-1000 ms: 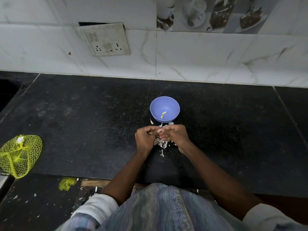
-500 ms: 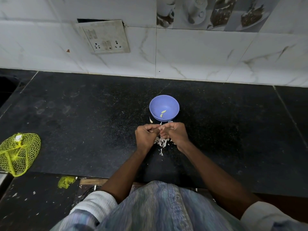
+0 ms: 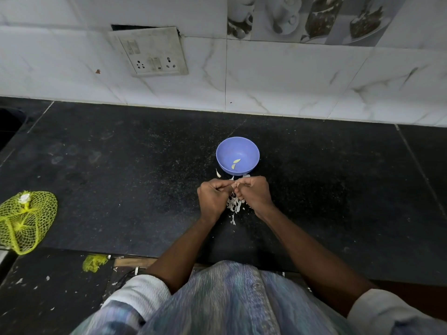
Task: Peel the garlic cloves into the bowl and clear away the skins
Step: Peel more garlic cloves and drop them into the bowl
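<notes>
While hands (image 3: 235, 189) pinch garlic, no readable writing

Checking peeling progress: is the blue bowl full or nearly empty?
Nearly empty. The blue bowl holds only two small cloves on its bare bottom.

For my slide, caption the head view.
Both hands, left hand and right hand, peel garlic over skins beside the blue bowl.

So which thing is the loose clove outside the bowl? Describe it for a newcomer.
On the dark counter find the blue bowl. Just left of its near edge, above the left hand, lies one pale curved clove, apart from the skins heaped between the hands.
</notes>
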